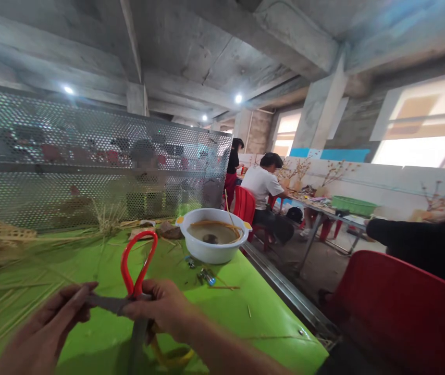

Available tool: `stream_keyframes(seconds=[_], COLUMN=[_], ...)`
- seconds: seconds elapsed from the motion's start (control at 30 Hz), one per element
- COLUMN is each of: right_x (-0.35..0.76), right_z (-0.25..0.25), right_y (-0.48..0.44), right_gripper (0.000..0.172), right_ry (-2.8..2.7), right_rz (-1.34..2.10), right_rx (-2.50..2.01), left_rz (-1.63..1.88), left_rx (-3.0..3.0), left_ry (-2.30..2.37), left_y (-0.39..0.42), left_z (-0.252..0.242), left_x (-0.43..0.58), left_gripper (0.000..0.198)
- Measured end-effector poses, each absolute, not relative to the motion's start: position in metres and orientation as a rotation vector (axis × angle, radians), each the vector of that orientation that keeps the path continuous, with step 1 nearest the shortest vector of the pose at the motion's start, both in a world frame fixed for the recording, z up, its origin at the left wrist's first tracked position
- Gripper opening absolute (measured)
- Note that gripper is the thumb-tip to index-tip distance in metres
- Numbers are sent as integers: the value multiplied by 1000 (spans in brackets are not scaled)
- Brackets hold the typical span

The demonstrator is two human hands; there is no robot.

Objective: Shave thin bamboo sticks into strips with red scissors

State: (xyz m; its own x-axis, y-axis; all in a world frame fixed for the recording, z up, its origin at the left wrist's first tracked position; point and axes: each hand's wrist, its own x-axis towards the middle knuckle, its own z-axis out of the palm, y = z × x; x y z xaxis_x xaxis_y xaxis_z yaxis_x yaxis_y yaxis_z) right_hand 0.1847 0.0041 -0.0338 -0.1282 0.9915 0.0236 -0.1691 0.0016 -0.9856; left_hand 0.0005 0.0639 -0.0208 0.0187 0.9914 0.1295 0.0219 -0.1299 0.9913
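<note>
A pair of scissors (138, 263) with red handle loops is held low over the green table (246, 297), its grey blades spread apart. My right hand (165, 307) is closed around the scissors at the pivot. One blade runs left to my left hand (46, 328), whose fingertips pinch the blade's tip. The other blade points down toward me. A yellow loop (173, 357) lies on the table just under my right wrist.
A white bowl (212, 250) of brownish water with soaking strips stands behind the scissors. Straw strands (19, 291) and a woven piece (7, 230) lie at left before a perforated metal screen (89, 156). Red chairs (398, 307), a dark sleeve (421, 245) and seated people (263, 185) are right.
</note>
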Motion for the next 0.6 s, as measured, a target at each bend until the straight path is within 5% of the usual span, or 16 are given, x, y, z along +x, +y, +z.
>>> stream_keyframes(seconds=[0.33,0.6], right_x=[199,212], right_z=[-27,-38], right_y=[5,11], right_gripper=[33,30], right_ry=[-1291,-1424], right_rz=[1167,1051], right_rx=[-1179,-1247], left_rz=[1318,1669], left_rx=[1245,1135], left_ry=[855,804], left_y=[66,90], left_z=[-9,38], left_x=[28,-18], left_gripper=[32,26])
